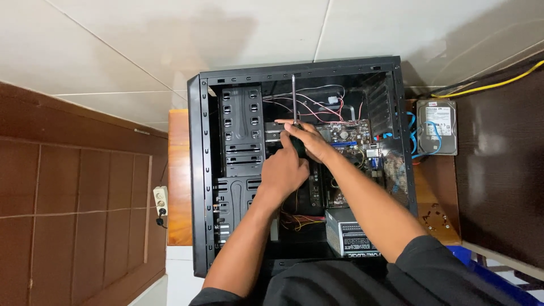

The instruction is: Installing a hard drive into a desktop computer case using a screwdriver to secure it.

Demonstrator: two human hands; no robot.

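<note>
Inside the case (pixel 198 170), both hands gripped a screwdriver (pixel 293 96): left hand (pixel 285 170) low, right hand (pixel 309 139) above. Wires (pixel 317 105), drive bays (pixel 241 122) crowded close; hard drive (pixel 437 127) lay outside.

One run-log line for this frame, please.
both hands on screwdriver | left hand, right hand | inside open computer case | above motherboard

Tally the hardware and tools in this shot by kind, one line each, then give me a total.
Computer case, black, open: 1
Screwdriver, gripped by the right hand with the left hand beside it: 1
Motherboard: 1
Power supply: 1
Hard drive, outside the case: 1
Total: 5
</note>
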